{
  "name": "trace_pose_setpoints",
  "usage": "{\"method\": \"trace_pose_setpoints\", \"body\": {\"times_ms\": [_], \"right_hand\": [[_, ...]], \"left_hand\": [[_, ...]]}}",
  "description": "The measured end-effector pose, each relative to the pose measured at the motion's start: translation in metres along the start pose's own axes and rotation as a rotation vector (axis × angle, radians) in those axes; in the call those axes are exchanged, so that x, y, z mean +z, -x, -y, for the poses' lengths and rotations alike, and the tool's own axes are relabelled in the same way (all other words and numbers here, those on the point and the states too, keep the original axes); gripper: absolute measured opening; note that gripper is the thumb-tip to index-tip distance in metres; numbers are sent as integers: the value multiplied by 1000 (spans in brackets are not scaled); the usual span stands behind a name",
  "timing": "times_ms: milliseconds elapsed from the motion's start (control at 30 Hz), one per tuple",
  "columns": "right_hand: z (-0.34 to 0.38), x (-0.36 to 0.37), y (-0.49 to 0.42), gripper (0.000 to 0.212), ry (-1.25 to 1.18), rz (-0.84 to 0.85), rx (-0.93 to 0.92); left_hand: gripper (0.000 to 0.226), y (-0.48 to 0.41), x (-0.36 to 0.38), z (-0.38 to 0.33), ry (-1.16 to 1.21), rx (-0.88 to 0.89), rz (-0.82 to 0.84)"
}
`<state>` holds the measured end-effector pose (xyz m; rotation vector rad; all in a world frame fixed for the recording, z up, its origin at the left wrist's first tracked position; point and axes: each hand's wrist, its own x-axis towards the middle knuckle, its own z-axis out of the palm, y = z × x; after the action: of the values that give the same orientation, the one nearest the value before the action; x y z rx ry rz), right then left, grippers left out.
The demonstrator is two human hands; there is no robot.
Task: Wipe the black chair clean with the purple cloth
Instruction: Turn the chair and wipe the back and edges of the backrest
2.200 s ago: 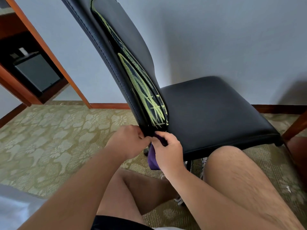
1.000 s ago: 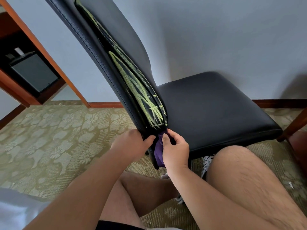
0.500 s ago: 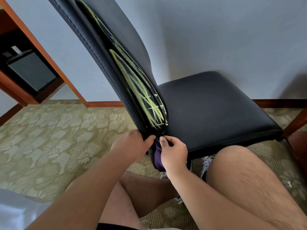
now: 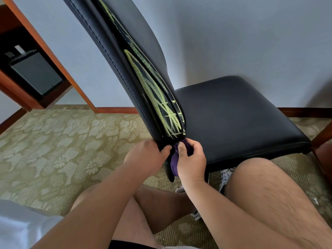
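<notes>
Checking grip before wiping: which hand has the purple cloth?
The right hand pinches the purple cloth; the left hand grips the black chair by its backrest.

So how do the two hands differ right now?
The left hand is bare and holds the backrest's lower edge; the right hand pinches the cloth. The left hand sits on the backrest's outer side, the right hand on the seat side. Both are at the backrest's foot, just below the yellow-green marks.
</notes>
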<state>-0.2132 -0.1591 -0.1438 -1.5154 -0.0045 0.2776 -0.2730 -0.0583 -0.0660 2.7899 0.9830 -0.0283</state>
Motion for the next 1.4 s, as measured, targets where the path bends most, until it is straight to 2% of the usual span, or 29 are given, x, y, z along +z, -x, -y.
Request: {"method": "trace_pose_setpoints", "body": {"times_ms": [67, 133, 233, 333, 500, 600, 700, 867, 933, 1033, 1200, 1400], "right_hand": [[-5, 0, -2, 9, 59, 52, -9], [-10, 0, -3, 4, 138, 122, 3], [-16, 4, -6, 13, 251, 187, 16], [-15, 6, -6, 24, 299, 166, -30], [-8, 6, 0, 12, 322, 41, -152], [8, -1, -5, 19, 257, -40, -273], [12, -3, -6, 18, 261, -43, -343], [-1, 6, -2, 15, 267, 11, -241], [-9, 11, 0, 21, 331, 65, -171], [-20, 15, 4, 17, 434, 133, -140], [-15, 10, -2, 16, 377, 176, -101], [3, -1, -1, 10, 252, 31, -168]], "left_hand": [[43, 0, -3, 2, -133, 69, 9], [35, 0, -5, 3, -141, 134, -5], [39, -2, -7, 5, -169, 126, 67], [47, -3, -4, 4, -112, 44, 77], [52, -1, -2, 1, 0, -16, 35], [53, 0, 0, 0, 26, -30, -5], [52, 1, 2, 0, 21, -33, -30], [47, 2, 6, 0, 28, -14, -79], [47, 2, 6, 0, 16, -16, -80], [48, 3, 8, 1, -10, -13, -82], [45, 2, 7, 1, 26, -31, -50], [44, 1, 5, 0, 13, -26, -6]]}}
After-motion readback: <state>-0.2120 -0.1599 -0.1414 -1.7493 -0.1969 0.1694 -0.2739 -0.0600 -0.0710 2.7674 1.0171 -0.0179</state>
